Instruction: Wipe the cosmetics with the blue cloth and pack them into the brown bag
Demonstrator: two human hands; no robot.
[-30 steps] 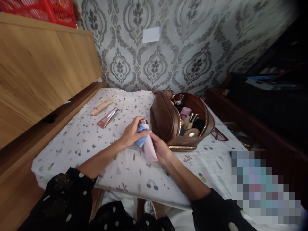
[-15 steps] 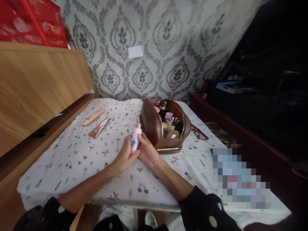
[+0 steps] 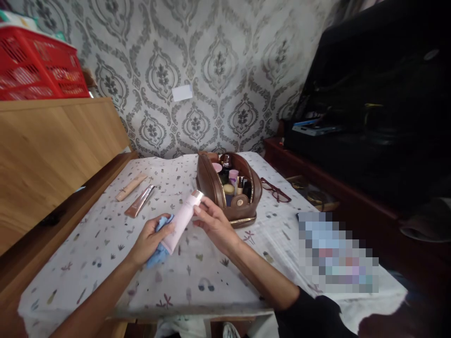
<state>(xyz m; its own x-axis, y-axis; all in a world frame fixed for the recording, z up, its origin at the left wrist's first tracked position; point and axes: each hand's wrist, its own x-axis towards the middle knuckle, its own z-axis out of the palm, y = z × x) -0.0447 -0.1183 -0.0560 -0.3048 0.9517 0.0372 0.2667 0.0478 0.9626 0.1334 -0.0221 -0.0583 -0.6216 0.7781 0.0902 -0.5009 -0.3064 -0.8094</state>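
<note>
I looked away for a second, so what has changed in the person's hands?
The pink tube now leans cap-end to the right. The left hand and blue cloth have shifted from its cap end to its bottom; the right hand has moved up beside the cap. The open brown bag and glasses stayed put.

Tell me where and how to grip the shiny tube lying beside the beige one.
Probably across the middle of the shiny tube, pinching its long sides from above: it lies flat and slanted, its upper face is uncovered, and a gap separates it from the beige tube.
</note>
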